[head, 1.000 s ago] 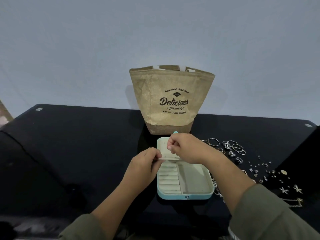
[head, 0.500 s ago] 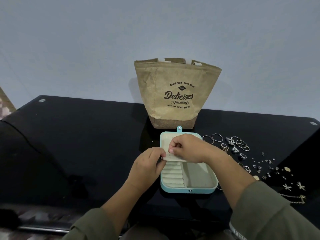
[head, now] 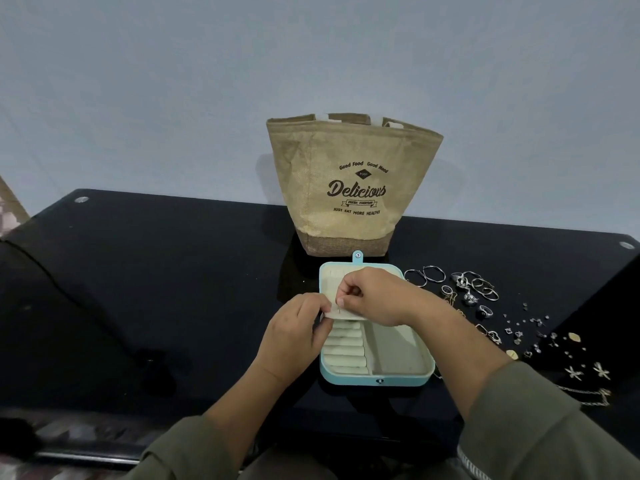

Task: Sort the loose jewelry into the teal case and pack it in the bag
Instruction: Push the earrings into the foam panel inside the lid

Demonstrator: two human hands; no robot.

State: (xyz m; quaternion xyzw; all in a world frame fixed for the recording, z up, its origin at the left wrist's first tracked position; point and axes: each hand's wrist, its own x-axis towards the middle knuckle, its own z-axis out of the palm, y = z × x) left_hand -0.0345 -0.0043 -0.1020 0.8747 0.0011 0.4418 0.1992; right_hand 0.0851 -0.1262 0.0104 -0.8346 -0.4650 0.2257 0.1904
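Starting at the left, the left hand (head: 294,336) is seen with its fingers curled, and the left edge of a cream panel (head: 346,314) is pinched between thumb and fingertips above the teal case (head: 377,382). The case lies open on the black table (head: 173,289), its lid folded back toward the bag (head: 353,188), which stands upright just behind it with its mouth open. Inside the case, the ring rolls (head: 344,351) and the open compartment (head: 394,351) beside them are shown bare; no jewelry can be made out in either. The right side of the same panel is pinched by the right hand (head: 377,296), and whether a small piece is held in those fingertips cannot be told. Further right, the loose jewelry is spread on the table: hoops (head: 424,275) just beside the case, a cluster of rings (head: 479,285), scattered studs (head: 519,323), star pieces (head: 588,370) and a chain (head: 585,398) at the far edge. The task is judged to be at an early stage: the case has been opened, but nearly all the sorting, the closing and the packing into the bag are left.
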